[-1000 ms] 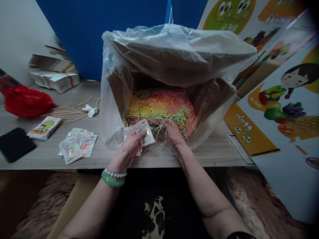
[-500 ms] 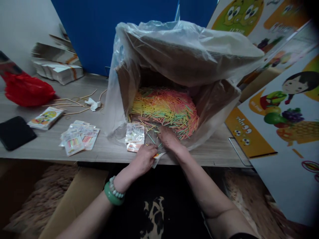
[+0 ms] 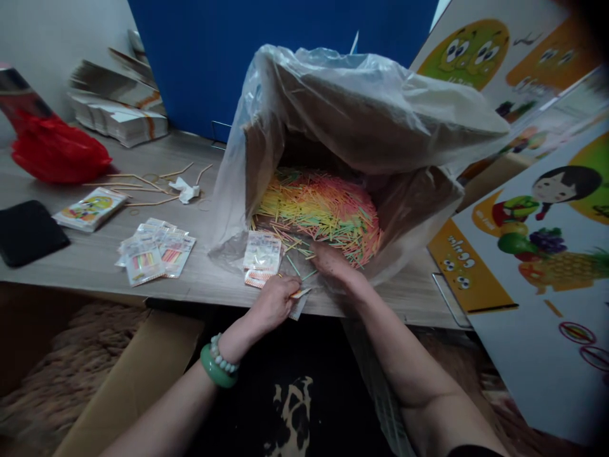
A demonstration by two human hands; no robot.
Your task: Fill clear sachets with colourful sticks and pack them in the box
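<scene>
packet (image 3: 298, 307): at the front edge of the table (image 3: 90, 266).
left hand (image 3: 276, 301): fingers clamped on the packet.
right hand (image 3: 330, 260): near the sticks (image 3: 323, 206); cannot tell how its fingers stand.
sticks: heaped in the box (image 3: 333, 117).

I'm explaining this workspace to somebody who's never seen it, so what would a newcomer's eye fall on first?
Probably the heap of pink, yellow and green sticks inside the plastic-lined cardboard box on the table, with the right hand at its near edge. Next might come the red plastic bag at the far left, then the large carton printed with fruit and a cartoon girl on the right.
</scene>
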